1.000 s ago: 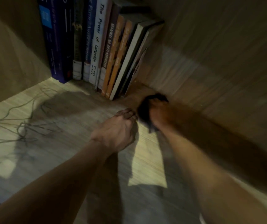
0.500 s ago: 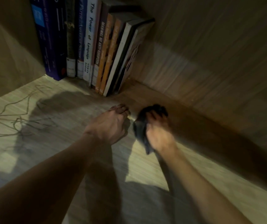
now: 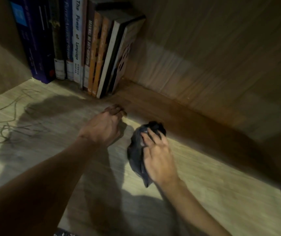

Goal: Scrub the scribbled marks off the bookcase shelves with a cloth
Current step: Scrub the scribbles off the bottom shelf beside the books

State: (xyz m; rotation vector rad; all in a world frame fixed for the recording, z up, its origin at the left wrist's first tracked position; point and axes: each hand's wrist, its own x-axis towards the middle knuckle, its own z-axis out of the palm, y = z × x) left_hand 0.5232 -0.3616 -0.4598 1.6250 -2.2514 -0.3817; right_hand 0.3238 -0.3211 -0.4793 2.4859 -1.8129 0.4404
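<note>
On the wooden shelf (image 3: 204, 184) I see my right hand (image 3: 158, 160) pressing one crumpled dark cloth (image 3: 137, 150) down, fingers spread nearly straight over it. My left hand (image 3: 104, 126) rests beside it, fingertips curled, holding nothing. Scribbled marks (image 3: 8, 126) lie far left; about ten books (image 3: 78, 45) stand behind.

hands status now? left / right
Left hand: holds nothing, rests on the shelf, fingers loosely curled.
Right hand: presses the dark cloth onto the shelf; fingers look fairly straight, a real grip cannot be told.
</note>
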